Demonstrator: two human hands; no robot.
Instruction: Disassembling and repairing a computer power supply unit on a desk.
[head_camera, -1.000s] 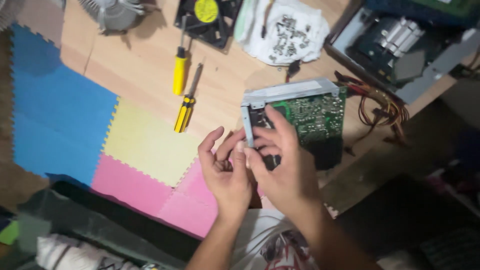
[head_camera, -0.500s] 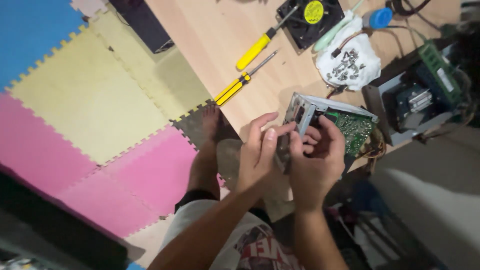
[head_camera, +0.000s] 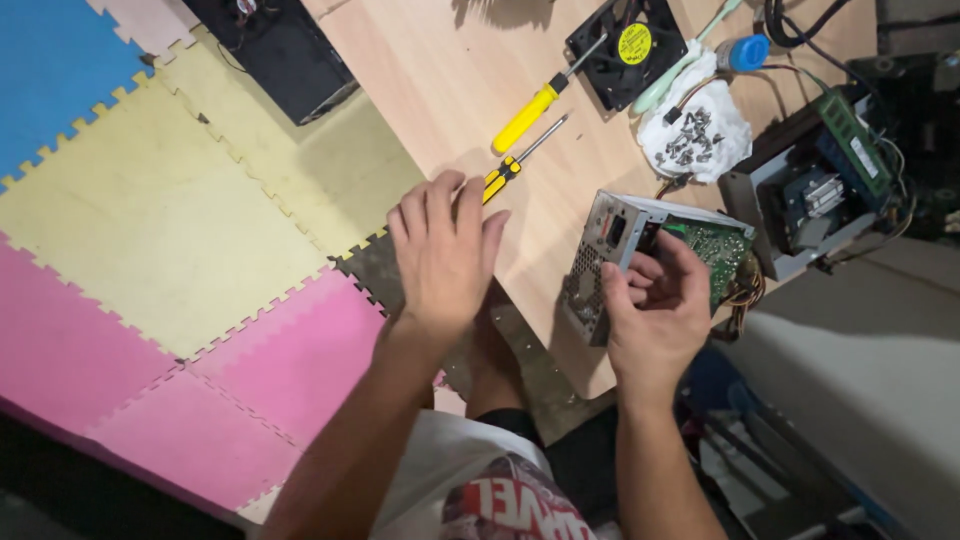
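An opened metal power supply box (head_camera: 610, 250) with a green circuit board (head_camera: 715, 250) lies near the front edge of the wooden board (head_camera: 450, 80). My right hand (head_camera: 655, 315) grips its near side, fingers curled over the open top. My left hand (head_camera: 445, 250) is off the box, flat and spread, palm down, just short of a small black-and-yellow screwdriver (head_camera: 520, 160). A larger yellow-handled screwdriver (head_camera: 535, 110) lies just beyond it.
A black fan with a yellow hub (head_camera: 628, 45), a white cloth holding several screws (head_camera: 695, 130) and an open computer case part (head_camera: 810, 190) sit at the back right. Yellow, pink and blue foam mats (head_camera: 150, 220) cover the floor left. A black box (head_camera: 275, 55) stands at the top.
My left hand has let go of the power supply box and moved left toward the small screwdriver. The camera view has swung, and my right hand stays on the box.
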